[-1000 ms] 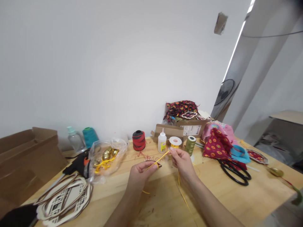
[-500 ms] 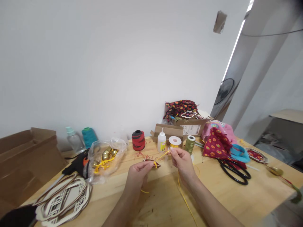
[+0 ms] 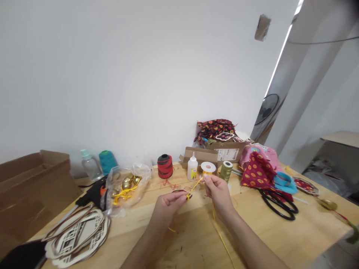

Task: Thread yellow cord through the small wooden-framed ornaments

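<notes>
My left hand (image 3: 168, 204) is closed in a pinch on a small dark red piece (image 3: 181, 192) with yellow cord knotted round it. My right hand (image 3: 218, 192) is closed too, pinching the yellow cord (image 3: 196, 184) that runs taut from the piece up to its fingers. More of the cord trails down over the wooden table (image 3: 280, 231) beside my right forearm. Both hands hover over the table's middle, just in front of a white spool of yellow cord (image 3: 208, 168).
Behind the hands stand a glue bottle (image 3: 192, 167), a red-black thread cone (image 3: 164, 166) and an olive spool (image 3: 226, 170). A bag of gold bells (image 3: 126, 185), a glue gun (image 3: 92, 193) and cut wooden frames (image 3: 77, 233) lie left. Black scissors (image 3: 279, 203) and patterned fabric (image 3: 258, 172) lie right.
The taut stretch of cord between my hands has grown shorter, and the knot sits close against the dark piece. My hands have stayed nearly in place.
</notes>
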`<state>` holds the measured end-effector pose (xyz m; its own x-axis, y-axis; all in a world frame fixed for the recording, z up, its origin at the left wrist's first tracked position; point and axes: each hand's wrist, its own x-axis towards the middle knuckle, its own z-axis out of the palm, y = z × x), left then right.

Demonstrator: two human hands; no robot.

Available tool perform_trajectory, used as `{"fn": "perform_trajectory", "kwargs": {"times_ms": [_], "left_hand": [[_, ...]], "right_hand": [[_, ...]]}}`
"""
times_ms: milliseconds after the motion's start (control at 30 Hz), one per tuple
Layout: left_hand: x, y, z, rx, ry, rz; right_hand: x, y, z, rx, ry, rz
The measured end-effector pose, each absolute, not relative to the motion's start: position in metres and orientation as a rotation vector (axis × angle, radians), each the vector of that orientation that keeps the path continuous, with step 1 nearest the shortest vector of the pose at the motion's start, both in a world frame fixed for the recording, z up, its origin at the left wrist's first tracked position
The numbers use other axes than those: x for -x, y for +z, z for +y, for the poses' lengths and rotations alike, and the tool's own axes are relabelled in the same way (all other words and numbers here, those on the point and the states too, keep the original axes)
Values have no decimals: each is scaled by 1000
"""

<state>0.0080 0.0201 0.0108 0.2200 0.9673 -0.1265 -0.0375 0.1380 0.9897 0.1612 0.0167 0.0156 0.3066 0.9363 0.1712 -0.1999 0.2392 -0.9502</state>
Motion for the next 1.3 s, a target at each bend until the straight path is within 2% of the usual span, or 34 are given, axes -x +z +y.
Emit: {"fn": "perform_trajectory", "kwargs": {"times_ms": [367,733,1300], "left_hand": [[-14,8,15,-1442,942,1070],[-11,-6,22,-1273,996,1058],[-16,0,19,-1292,1023,1150]], "right_hand": [[-160,15,15,994,1000,-885],[-163,13,20,1020,1077,-818],[-162,17,18,973,1099,-681]]}}
